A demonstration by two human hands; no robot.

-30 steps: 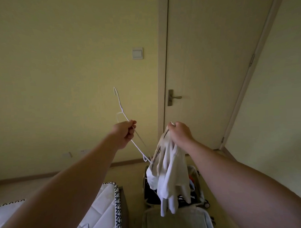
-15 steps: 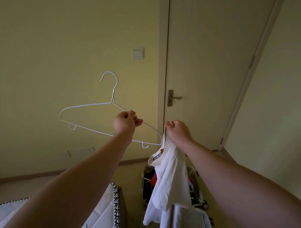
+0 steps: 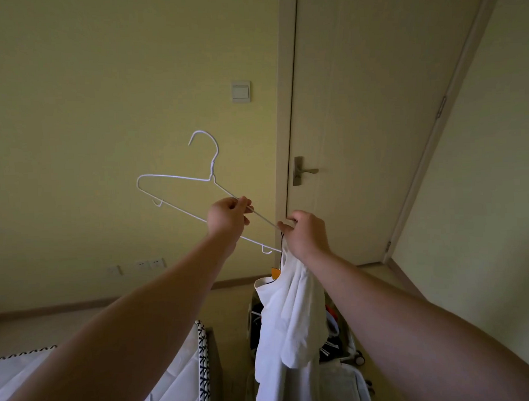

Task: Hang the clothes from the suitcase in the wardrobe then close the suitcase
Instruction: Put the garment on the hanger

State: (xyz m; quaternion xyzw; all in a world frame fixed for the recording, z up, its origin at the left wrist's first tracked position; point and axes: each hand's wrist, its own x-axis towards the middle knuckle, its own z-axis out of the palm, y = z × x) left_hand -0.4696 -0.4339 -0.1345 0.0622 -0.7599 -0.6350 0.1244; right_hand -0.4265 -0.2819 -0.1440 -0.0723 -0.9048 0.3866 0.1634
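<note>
My left hand point(image 3: 226, 215) pinches the right slope of a white wire hanger point(image 3: 178, 180), held up in front of the wall with its hook pointing up. My right hand point(image 3: 303, 233) grips the neck of a white garment point(image 3: 286, 313) with dark trim, right at the hanger's right tip. The garment hangs down from that hand. Below it the open suitcase point(image 3: 342, 347) stands on the floor with dark and red clothes inside, partly hidden by the hanging cloth.
A shut door point(image 3: 359, 122) with a metal handle point(image 3: 304, 171) faces me. A light switch point(image 3: 241, 91) sits on the wall to its left. A bed with a white quilted cover point(image 3: 173, 380) lies at lower left. The wardrobe is out of view.
The hanger turned from edge-on to face-on and moved right. Its right tip now meets the garment's neck at my right hand. The garment hangs lower and unfolded.
</note>
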